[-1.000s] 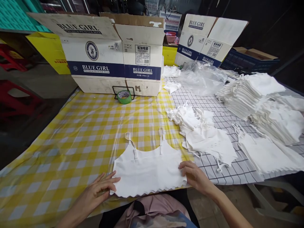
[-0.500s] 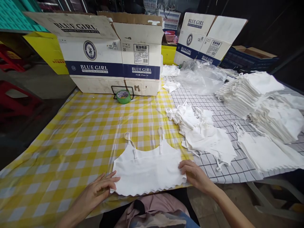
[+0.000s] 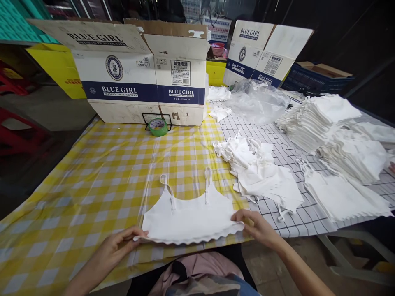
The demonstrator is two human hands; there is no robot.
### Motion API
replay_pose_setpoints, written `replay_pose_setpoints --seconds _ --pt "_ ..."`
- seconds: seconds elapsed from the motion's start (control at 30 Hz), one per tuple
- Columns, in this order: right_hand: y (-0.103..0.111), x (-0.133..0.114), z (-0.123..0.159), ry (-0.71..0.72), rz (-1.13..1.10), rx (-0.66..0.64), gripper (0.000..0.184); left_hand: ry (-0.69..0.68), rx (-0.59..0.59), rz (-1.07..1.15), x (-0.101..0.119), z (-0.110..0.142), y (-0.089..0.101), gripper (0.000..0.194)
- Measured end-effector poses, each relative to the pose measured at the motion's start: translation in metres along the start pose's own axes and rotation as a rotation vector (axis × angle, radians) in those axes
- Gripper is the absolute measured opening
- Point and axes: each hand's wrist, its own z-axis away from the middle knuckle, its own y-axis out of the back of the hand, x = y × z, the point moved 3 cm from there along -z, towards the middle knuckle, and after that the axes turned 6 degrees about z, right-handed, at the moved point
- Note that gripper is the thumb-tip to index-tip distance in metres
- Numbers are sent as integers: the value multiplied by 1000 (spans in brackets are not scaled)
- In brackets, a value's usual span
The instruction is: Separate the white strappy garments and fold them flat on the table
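A white camisole top (image 3: 188,218) with two thin straps lies in front of me, its straps pointing away and its scalloped hem toward me. My left hand (image 3: 125,241) pinches the hem's left corner, thumb and fingers closed on the fabric. At the right corner, my right hand (image 3: 254,225) grips the hem the same way. The hem edge is lifted slightly off the table, while the strap end rests on the yellow checked cloth (image 3: 108,181).
Right of the top lies a loose heap of white garments (image 3: 262,172). Beyond it are a flat stack (image 3: 342,193) and taller piles (image 3: 321,119). A beer carton (image 3: 123,74), green tape roll (image 3: 158,128) and clear plastic bag (image 3: 259,100) stand farther back. Someone's fingers (image 3: 391,167) show at the right edge.
Both hands have closed on the hem corners and raised the hem; the left corner has been drawn outward to the left. Another person's fingers have appeared at the right edge.
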Motion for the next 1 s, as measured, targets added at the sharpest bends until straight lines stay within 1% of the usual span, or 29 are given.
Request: replay_pose_setpoints --seconds 0.1,0.2,0.27,0.3,0.37,0.43,0.5,0.57,0.6,0.67,0.73,0.8,0.9,0.97,1.0 --pt "14 -3 -14 -97 -121 47 21 34 98 96 6 -15 15 32" --pt "20 1 -44 -176 -293 118 28 -8 156 154 13 -49 25 36" --pt "19 11 -67 -243 -376 174 31 -25 250 133 14 -76 27 36" --pt "17 17 -78 -295 -399 204 33 -23 325 81 14 -89 28 35" --pt "13 29 -94 -410 -420 245 36 -15 466 -91 15 -109 28 32" --pt "10 39 -103 -482 -421 234 37 -54 582 -280 21 -123 26 29" --pt "8 43 -107 -496 -414 210 35 -151 661 -412 30 -133 22 30" --pt "8 45 -107 -489 -396 186 34 -255 683 -476 41 -141 14 31" --pt "8 45 -106 -485 -385 174 35 -294 664 -489 47 -146 8 31" --pt "7 44 -105 -477 -363 147 37 -354 581 -497 58 -157 -6 29" --pt "6 40 -105 -454 -364 134 39 -412 455 -498 69 -168 -26 30" --pt "6 33 -106 -396 -412 134 37 -456 319 -494 79 -178 -46 34" --pt "7 17 -107 -274 -506 129 34 -478 147 -456 90 -193 -71 50" --pt "10 4 -107 -211 -543 113 34 -475 42 -389 96 -200 -81 62" --pt "12 -2 -108 -185 -557 105 34 -475 -16 -342 100 -203 -84 64"
